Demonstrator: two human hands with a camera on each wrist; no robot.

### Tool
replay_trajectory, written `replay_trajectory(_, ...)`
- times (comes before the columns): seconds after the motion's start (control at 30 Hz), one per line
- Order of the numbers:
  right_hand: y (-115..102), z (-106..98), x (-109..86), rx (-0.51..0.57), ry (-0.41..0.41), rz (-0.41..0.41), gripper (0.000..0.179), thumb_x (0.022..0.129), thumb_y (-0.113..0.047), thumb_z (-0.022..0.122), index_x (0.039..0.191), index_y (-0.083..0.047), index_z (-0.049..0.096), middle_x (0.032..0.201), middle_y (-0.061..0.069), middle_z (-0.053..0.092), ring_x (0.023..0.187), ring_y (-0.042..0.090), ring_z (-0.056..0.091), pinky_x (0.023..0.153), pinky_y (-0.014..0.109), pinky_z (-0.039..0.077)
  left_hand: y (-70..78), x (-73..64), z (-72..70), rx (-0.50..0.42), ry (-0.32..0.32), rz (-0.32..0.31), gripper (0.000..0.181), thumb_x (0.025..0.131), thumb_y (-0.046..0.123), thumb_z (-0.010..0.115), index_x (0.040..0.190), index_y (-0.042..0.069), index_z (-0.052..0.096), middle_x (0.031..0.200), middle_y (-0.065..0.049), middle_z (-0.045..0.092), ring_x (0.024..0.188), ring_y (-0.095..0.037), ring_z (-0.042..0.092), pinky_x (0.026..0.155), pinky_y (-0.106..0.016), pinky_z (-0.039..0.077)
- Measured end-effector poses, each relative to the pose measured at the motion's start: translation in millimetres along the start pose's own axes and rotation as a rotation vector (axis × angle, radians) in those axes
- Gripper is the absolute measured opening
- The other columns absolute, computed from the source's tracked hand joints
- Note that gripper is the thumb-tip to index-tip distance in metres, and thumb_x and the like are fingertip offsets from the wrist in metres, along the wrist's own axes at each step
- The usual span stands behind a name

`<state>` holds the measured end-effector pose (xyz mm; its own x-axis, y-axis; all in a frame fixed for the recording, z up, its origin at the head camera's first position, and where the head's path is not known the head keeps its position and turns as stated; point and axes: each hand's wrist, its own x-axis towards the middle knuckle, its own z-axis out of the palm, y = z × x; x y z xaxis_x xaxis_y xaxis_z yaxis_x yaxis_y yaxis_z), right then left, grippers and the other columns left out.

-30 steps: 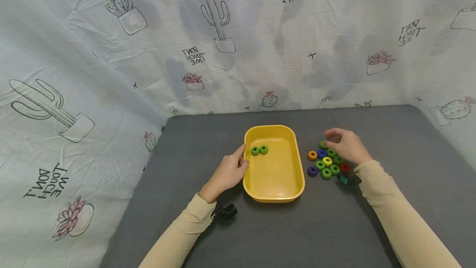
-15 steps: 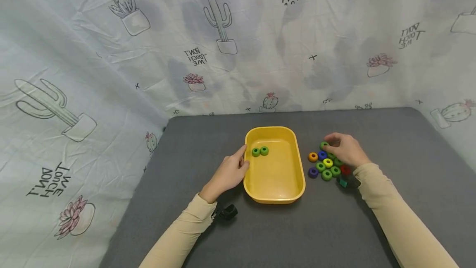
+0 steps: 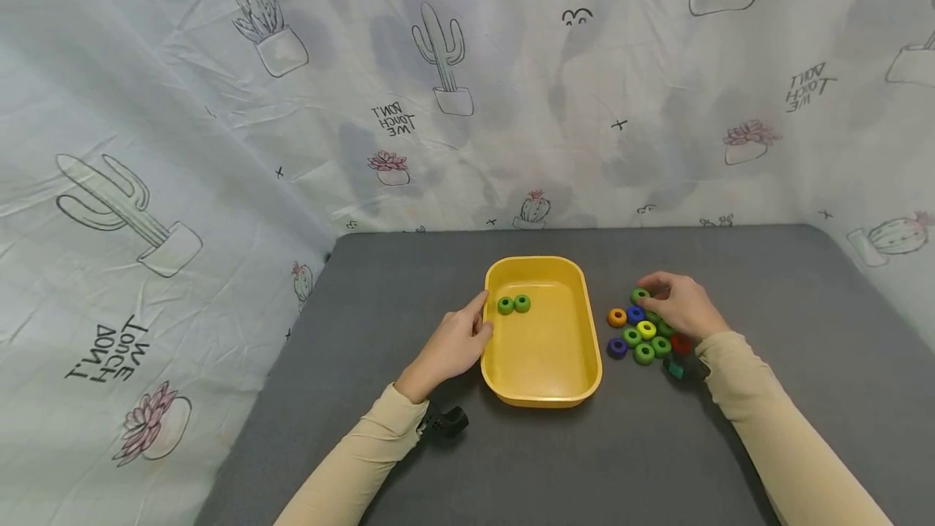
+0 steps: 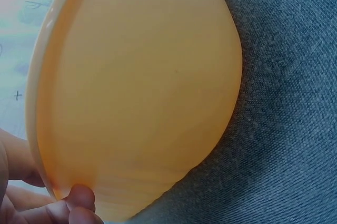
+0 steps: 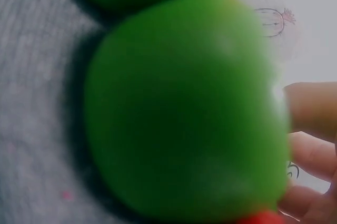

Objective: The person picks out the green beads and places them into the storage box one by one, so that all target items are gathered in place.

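My left hand holds the left rim of a yellow plastic tray, forefinger and thumb at the rim. In the left wrist view, curled fingertips press the tray's outer wall. Two green rings lie inside the tray, toward its back left. To the right, my right hand pinches a green ring at the far end of a ring cluster. In the right wrist view another green ring fills the middle, blurred, and hides most of the fingers.
The cluster has several green rings, plus orange, blue, yellow, purple and red ones. They lie on a dark grey table. A cactus-print curtain stands behind and to the left.
My right hand's thumb and fingers have closed on the far green ring. The left hand keeps its place at the tray, and the whole head view has shifted slightly.
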<state>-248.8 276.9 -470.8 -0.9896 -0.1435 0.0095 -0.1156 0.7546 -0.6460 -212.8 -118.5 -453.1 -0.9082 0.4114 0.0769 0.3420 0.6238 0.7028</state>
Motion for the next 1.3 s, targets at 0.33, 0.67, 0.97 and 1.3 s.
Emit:
replay_trajectory(0.33, -1, 2, 0.6, -0.005, 0.015, -0.01, 0.039, 0.101, -0.021, 0.067, 0.132, 0.002, 0.065, 0.123, 0.029, 0.067, 0.104, 0.042, 0.067, 0.08, 0.052, 0.056, 2.3, 0.6, -1.0, 0.005, 0.002, -0.007, 0.058, 0.107, 0.013, 0.053, 0.16, -0.004, 0.035, 0.067, 0.002, 0.047, 0.047, -0.009, 0.038, 0.048, -0.021, 0.033)
replay_trajectory(0.67, -2, -4, -1.1, 0.016, 0.058, -0.03, 0.041, 0.102, -0.027, 0.068, 0.133, 0.0, 0.066, 0.129, 0.029, 0.065, 0.109, 0.045, 0.066, 0.085, 0.057, 0.055, 1.6, 0.5, -0.4, 0.011, 0.002, -0.009, 0.058, 0.107, 0.013, 0.053, 0.16, -0.003, 0.035, 0.067, 0.002, 0.047, 0.047, -0.008, 0.038, 0.048, -0.021, 0.033)
replay_trajectory(0.97, -23, -12, -7.6, 0.051, 0.124, -0.125, 0.036, 0.103, -0.027, 0.068, 0.13, -0.005, 0.067, 0.125, 0.022, 0.069, 0.106, 0.04, 0.067, 0.083, 0.055, 0.057, 2.5, 0.1, 0.0, 0.004, -0.003, -0.014, 0.058, 0.108, 0.013, 0.053, 0.16, -0.002, 0.035, 0.068, 0.001, 0.048, 0.048, -0.009, 0.04, 0.048, -0.022, 0.034)
replay_trajectory(1.3, -62, -18, -18.1, 0.06, 0.141, -0.194, 0.037, 0.102, -0.031, 0.069, 0.131, -0.008, 0.069, 0.117, 0.013, 0.072, 0.097, 0.029, 0.068, 0.076, 0.039, 0.055, 4.8, 0.1, -0.3, 0.01, 0.005, -0.013, 0.057, 0.107, 0.012, 0.054, 0.16, -0.003, 0.036, 0.068, 0.002, 0.047, 0.048, -0.009, 0.04, 0.048, -0.022, 0.034)
